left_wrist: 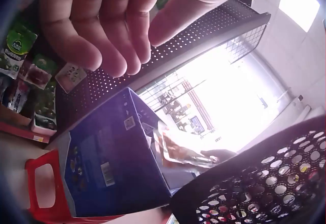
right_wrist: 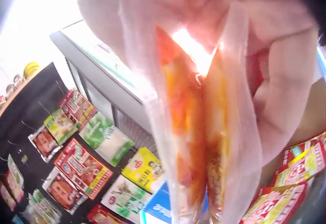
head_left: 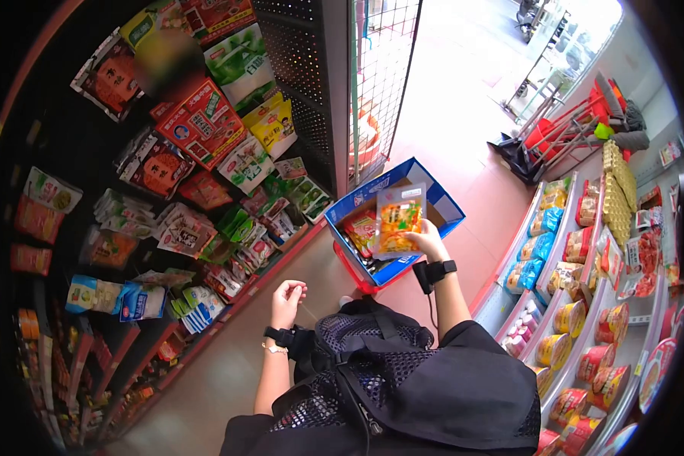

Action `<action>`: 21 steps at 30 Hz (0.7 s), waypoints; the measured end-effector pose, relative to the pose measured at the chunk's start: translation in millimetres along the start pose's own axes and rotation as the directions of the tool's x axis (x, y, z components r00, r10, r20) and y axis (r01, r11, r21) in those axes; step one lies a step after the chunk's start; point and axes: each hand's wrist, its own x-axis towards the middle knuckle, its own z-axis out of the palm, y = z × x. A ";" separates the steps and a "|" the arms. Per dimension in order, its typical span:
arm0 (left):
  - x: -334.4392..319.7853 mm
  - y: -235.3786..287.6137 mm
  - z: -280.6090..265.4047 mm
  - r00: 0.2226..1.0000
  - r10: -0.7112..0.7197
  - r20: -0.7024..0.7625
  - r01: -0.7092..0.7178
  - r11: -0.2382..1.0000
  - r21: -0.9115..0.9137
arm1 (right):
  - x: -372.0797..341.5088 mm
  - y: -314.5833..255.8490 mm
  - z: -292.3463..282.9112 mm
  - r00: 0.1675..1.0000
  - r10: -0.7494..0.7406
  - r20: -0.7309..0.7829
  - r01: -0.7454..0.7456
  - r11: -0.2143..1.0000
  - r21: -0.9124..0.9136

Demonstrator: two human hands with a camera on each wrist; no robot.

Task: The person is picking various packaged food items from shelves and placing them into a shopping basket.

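Observation:
My right hand (head_left: 431, 242) holds clear plastic packets of orange food (head_left: 400, 224) over the blue cardboard box (head_left: 438, 190). Two packets (right_wrist: 186, 132) stand side by side between the fingers and palm in the right wrist view. Red and yellow packets (head_left: 359, 232) lie inside the box. A red plastic basket (left_wrist: 43, 211) shows beneath the box in the left wrist view. Left of the box, my left hand (head_left: 287, 302) hangs in the air, its fingers (left_wrist: 109, 56) loosely bent with nothing between them.
A dark shelf rack (head_left: 296, 83) with hanging and stacked food packets runs along the left. Shelves of cup noodles (head_left: 612, 323) and bagged goods stand at the right. Folded red-seated stools (head_left: 543, 137) lean by the far wall. A black mesh bag (head_left: 372, 334) hangs at my front.

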 end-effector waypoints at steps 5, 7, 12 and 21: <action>1.0 -5.6 -8.1 0.996 -0.032 -0.089 0.031 0.999 -0.017 | 35.4 22.7 -2.7 0.944 0.298 0.141 -0.232 0.905 -0.356; -0.6 -6.0 -12.3 0.993 -0.042 -0.114 0.040 0.999 -0.017 | 41.1 21.6 11.0 0.922 0.338 0.191 -0.252 0.895 -0.367; -4.5 -15.5 -24.7 0.984 -0.060 -0.168 0.056 0.998 -0.026 | 80.2 84.6 42.4 0.917 0.377 0.126 -0.300 0.865 -0.403; -11.2 -24.1 -48.7 0.974 -0.039 -0.221 0.014 0.994 -0.113 | 111.1 108.0 44.8 0.970 0.219 0.104 -0.222 0.975 0.017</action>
